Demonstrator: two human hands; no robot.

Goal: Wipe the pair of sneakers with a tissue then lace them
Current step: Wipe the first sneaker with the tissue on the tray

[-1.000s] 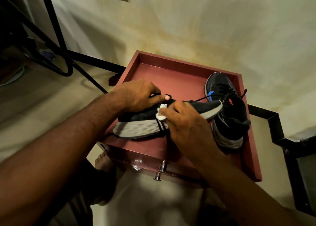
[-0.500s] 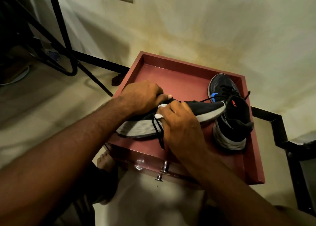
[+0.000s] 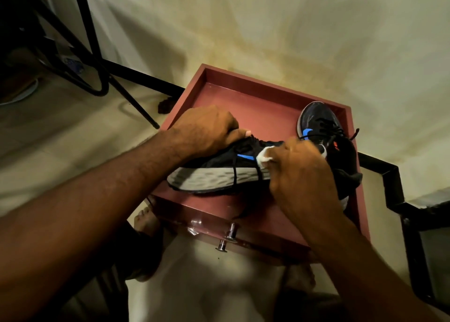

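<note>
Right hand: the right hand (image 3: pixel 302 173) pinches a crumpled white tissue (image 3: pixel 264 156) in curled fingers and presses it to the side of the near sneaker (image 3: pixel 219 166), just above the grey midsole (image 3: pixel 214 178)
Left hand: the left hand (image 3: pixel 207 129) grips the collar end of the same sneaker from above, fingers curled over the opening, thumb tip showing
Near sneaker: black with a blue logo, tipped on its side in the red drawer (image 3: pixel 243 95), sole facing the camera, loose black laces (image 3: pixel 235 168) hanging across the midsole
Long axis: it runs left to right, heel under the left hand, toe hidden behind the right hand; unwiped length lies leftward from the tissue, so the wiping hand is judged nearer the toe
Second sneaker: the other sneaker (image 3: pixel 319 124) stands upright at the drawer's far right, touching the first one's toe end
Stage: wiping appears under way; lacing not yet begun
Setting: the drawer sits on a tiled floor against a stained wall (image 3: pixel 267 29); a bare foot (image 3: pixel 146 219) shows below
</note>
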